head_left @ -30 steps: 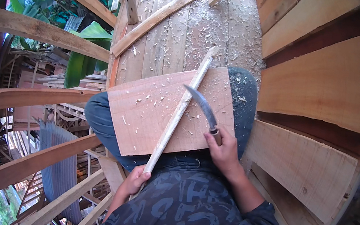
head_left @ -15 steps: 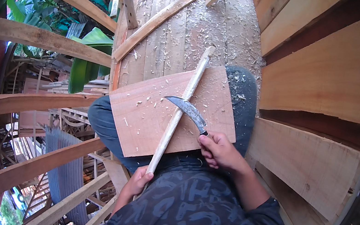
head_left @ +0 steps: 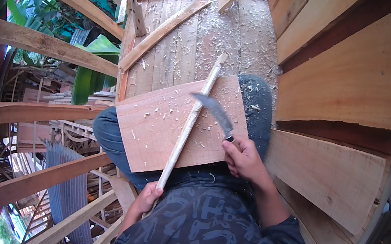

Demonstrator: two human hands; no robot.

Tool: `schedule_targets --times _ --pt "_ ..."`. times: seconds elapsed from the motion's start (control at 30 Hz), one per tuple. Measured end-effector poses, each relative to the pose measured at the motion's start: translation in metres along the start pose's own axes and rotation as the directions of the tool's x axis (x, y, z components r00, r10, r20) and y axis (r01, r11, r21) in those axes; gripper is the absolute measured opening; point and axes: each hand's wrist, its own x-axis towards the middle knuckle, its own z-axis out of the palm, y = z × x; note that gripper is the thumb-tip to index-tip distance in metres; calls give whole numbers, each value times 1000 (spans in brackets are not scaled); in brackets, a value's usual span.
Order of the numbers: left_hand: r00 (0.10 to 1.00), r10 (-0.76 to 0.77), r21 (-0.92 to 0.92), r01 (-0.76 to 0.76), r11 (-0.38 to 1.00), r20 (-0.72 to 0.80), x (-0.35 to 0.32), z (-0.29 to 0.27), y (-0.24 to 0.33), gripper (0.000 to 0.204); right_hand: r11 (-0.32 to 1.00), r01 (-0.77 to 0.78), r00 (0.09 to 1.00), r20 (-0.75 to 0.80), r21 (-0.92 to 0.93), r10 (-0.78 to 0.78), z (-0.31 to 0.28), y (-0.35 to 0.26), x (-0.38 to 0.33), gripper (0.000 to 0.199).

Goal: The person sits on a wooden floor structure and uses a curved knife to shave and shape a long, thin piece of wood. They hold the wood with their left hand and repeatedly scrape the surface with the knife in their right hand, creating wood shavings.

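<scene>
My left hand (head_left: 147,198) is closed around the near end of a long pale wooden stick (head_left: 185,133). The stick slants away from me across a flat wooden board (head_left: 152,138) that rests over my crossed legs. In my right hand (head_left: 244,160) is a curved sickle-like knife (head_left: 218,113), gripped by its dark handle. Its grey blade points up and left, with the tip over or against the stick; I cannot tell if they touch. Small wood shavings lie scattered on the board, mostly around the stick.
Plank flooring (head_left: 165,57) strewn with shavings stretches ahead, with a loose batten (head_left: 165,36) lying across it. Wide planks (head_left: 324,171) form a wall close on my right. On my left are spaced wooden rails (head_left: 50,45), with banana leaves and corrugated sheet (head_left: 66,173) beyond.
The knife and my right hand have shifted slightly up and to the right, the blade turning a little. My left hand keeps its hold on the stick. The whole view has shifted slightly.
</scene>
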Motion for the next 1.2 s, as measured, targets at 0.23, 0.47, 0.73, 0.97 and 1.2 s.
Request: schedule_targets --times 0.23,0.47,0.73,0.97,1.2 --pt "1000 10 35 -10 999 -17 -2 -1 -7 43 964 -213 955 241 157 171 6 4 4 27" --pt "1000 2 35 -2 999 -18 1 0 -7 42 982 -109 982 169 153 83 5 3 10 27" --pt "998 -47 5 48 999 -37 -1 3 2 41 964 186 979 -52 -192 -199 14 20 9 29" --pt "996 -33 9 34 999 -83 -2 9 5 40 877 314 921 -110 -365 -375 19 21 7 26" --pt "997 -41 -28 40 999 -60 -4 6 -6 44 821 386 865 -145 -420 -480 23 21 1 22"
